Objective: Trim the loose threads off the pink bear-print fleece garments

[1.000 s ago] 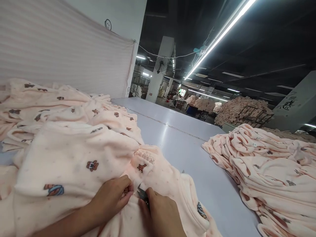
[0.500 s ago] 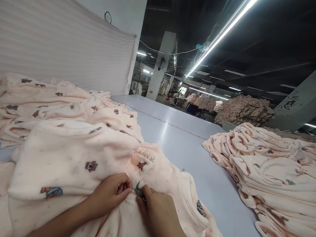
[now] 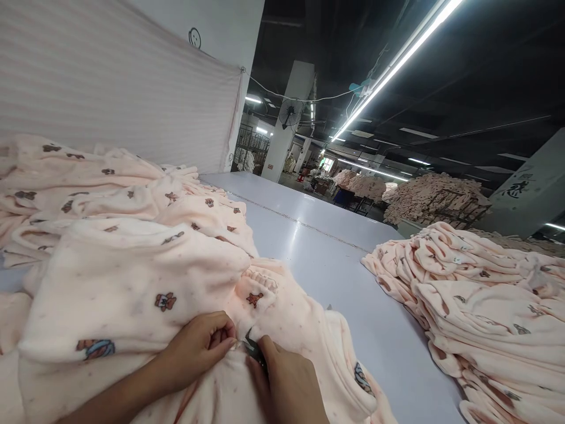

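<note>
A pale pink fleece garment (image 3: 132, 277) with small bear prints lies bunched in front of me. My left hand (image 3: 203, 341) is closed, thumb and fingertips pinching at a seam of the garment; a loose thread there would be too fine to make out. Just to its right, my right hand (image 3: 291, 377) is wrapped around small dark thread snips (image 3: 253, 348). Their tip points up and left, close by the left fingertips and against the cloth. Most of the snips is hidden in the palm. A gathered cuff (image 3: 261, 280) lies above the hands.
More fleece garments (image 3: 132, 188) are heaped at the left, and another stack (image 3: 481, 330) stands at the right. Between them shows the smooth pale table (image 3: 309, 259). A striped cloth (image 3: 132, 88) hangs behind; a fan (image 3: 290, 112) and garment piles are farther off.
The view has shifted very slightly, so the scene sits a little lower. The snips are turned a touch; both hands hold nearly the same place.
</note>
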{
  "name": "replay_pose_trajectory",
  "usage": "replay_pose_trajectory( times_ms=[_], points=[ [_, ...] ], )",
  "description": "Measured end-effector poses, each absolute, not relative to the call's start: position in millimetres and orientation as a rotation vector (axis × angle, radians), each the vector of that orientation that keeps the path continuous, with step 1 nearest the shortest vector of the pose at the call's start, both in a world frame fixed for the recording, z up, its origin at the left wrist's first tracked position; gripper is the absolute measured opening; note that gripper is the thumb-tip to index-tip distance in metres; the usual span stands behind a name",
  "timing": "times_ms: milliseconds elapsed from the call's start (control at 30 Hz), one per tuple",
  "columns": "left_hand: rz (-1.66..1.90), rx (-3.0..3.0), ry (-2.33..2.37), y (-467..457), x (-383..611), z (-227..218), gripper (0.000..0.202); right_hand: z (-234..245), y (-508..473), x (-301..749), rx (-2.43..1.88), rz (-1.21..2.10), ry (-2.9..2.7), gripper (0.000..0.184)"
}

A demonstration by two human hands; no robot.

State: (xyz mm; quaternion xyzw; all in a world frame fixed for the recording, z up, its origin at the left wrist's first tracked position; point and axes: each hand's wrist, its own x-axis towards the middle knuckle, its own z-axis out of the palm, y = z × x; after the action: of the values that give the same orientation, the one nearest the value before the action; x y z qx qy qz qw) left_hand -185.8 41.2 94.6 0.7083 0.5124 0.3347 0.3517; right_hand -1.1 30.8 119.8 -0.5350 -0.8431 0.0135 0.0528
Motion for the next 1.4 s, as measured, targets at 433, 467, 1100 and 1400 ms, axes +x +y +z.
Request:
replay_pose_trajectory(
  times_ms=[433, 467, 1100, 1400],
  points=[
    [0.877, 1.813, 1.297, 40.9, -187.1, 91.0, 0.013, 117.6, 33.6, -7.2, -1.589, -0.013, -2.596, 0.008],
    [0.878, 1.812, 1.299, 41.1, -187.2, 91.0, 0.013, 116.8, 33.7, -6.7, -1.587, -0.011, -2.594, 0.009],
    [0.918, 1.747, 1.306, 37.8, -185.3, 95.3, 0.016, 130.3, 31.9, -14.5, -1.595, 0.006, -2.65, 0.007],
    [0.952, 1.737, 1.279, 40.8, -187.0, 94.6, 0.018, 121.1, 35.3, -12.4, -1.538, 0.066, -2.623, 0.008]
  ],
)
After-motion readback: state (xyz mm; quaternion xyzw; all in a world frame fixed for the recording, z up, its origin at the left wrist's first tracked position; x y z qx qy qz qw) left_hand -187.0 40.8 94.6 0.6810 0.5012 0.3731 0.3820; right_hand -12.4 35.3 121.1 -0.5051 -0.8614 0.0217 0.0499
